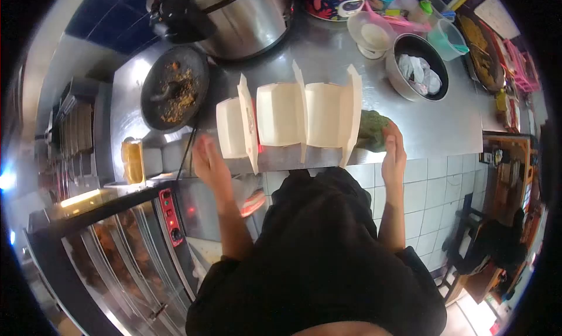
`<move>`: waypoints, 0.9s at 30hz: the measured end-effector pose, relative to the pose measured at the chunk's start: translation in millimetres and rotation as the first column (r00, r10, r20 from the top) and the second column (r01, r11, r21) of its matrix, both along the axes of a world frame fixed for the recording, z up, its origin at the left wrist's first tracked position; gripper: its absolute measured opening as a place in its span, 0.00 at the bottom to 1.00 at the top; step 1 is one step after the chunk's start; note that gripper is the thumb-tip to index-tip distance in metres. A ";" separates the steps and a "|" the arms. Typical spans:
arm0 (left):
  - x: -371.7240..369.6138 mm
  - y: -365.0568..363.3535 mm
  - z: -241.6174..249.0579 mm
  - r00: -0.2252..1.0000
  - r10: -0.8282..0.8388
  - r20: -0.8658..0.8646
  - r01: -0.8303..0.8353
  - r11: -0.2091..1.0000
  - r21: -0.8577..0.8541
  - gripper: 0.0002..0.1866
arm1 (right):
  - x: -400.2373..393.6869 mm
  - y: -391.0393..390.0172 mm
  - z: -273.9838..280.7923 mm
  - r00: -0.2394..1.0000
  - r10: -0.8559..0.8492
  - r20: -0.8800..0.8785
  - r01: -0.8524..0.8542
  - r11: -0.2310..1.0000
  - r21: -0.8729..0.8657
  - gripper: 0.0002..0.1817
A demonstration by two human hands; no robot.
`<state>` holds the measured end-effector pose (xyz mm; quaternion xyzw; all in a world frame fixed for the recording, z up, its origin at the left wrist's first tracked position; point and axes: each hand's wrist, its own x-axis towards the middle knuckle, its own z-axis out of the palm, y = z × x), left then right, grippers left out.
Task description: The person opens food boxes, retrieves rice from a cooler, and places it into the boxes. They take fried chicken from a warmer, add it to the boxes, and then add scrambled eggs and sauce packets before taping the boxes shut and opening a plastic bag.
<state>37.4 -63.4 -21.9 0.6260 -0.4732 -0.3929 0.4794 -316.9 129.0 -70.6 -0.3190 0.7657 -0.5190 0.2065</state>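
Three cardboard food boxes with raised lids stand side by side along the counter's front edge: a left box [230,128], a middle box [282,116] and a right box [328,116]. Their pale insides show nothing in them. My left hand [209,160] is just left of the left box, slightly blurred, its fingers apart and holding nothing. On the other side, my right hand [394,148] has its fingers stretched out at the edge of a crumpled dark green cloth [372,128]. That cloth lies against the right box's lid.
Behind the boxes stands a large steel cooker [249,23]. A dark pan [196,81] with food bits and a ladle sits at the left. To the right are a pot [398,75] with white bags and a pale bowl [372,34]. A glass-fronted warmer [129,248] stands lower left.
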 end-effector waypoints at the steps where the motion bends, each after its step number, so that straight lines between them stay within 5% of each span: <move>1: 29.4 -18.3 -44.7 0.896 0.017 0.443 0.097 0.968 -0.232 0.22 | -13.5 4.4 -8.1 0.962 0.124 -0.244 -0.091 0.985 0.145 0.34; 2: 48.4 -27.2 -82.2 0.609 0.136 0.781 0.283 0.883 -0.375 0.23 | -14.3 5.5 -15.7 0.960 0.141 -0.242 -0.108 0.983 0.146 0.34; 3: 55.8 -29.0 -106.5 0.607 0.148 0.781 0.271 0.885 -0.378 0.23 | -12.4 4.2 -24.5 0.860 0.287 -0.422 -0.131 0.923 0.361 0.33; 4: 61.3 -33.0 -125.9 0.812 -0.120 0.571 0.262 0.949 -0.173 0.21 | -7.8 0.1 -31.7 0.712 0.443 -0.545 -0.091 0.828 0.553 0.34; 5: 62.0 -37.1 -129.8 0.916 -0.321 0.241 0.323 0.946 0.033 0.20 | -1.8 -4.2 -36.5 0.712 0.442 -0.546 -0.095 0.831 0.548 0.34; 8: 52.1 -42.0 -137.3 0.839 -0.270 0.472 0.236 0.963 0.131 0.16 | 8.8 -12.3 -44.9 0.683 0.458 -0.569 0.073 0.732 0.677 0.30; 11: 41.3 -47.2 -135.4 0.849 -0.265 0.458 0.252 0.963 0.091 0.13 | -15.1 -3.3 -78.7 0.760 0.279 -0.587 0.178 0.780 0.601 0.27; 15: 32.5 -56.4 -140.5 0.894 -0.250 0.373 0.231 0.968 0.095 0.14 | -52.1 12.8 -87.0 0.771 0.050 -0.635 0.455 0.655 0.603 0.21; 19: 33.7 -53.1 -129.4 0.861 -0.352 0.367 0.318 0.936 0.152 0.20 | -74.7 19.8 -76.3 0.824 0.078 -0.561 0.389 0.640 0.662 0.25; 21: 33.0 -44.3 -122.4 0.855 -0.372 0.360 0.334 0.928 0.165 0.24 | -71.9 22.8 -76.1 0.836 0.018 -0.548 0.343 0.763 0.548 0.26; 22: 37.2 -36.7 -123.3 0.929 -0.292 0.226 0.249 0.948 0.199 0.27 | -74.6 29.6 -75.4 0.846 -0.053 -0.530 0.313 0.855 0.413 0.27; 23: 37.2 -26.9 -126.4 0.975 -0.204 0.088 0.177 0.953 0.247 0.31 | -80.2 41.2 -96.6 0.726 -0.090 -0.682 0.380 0.879 0.288 0.28; 25: 39.1 -1.8 -150.4 0.983 0.070 -0.170 -0.054 0.994 0.095 0.31 | -45.0 44.4 -61.9 0.630 -0.166 -0.758 0.450 0.874 0.183 0.25; 27: 62.4 38.3 -177.1 0.980 0.069 -0.185 -0.048 0.992 0.118 0.27 | -26.8 66.2 -64.8 0.791 -0.158 -0.591 0.250 0.965 0.077 0.21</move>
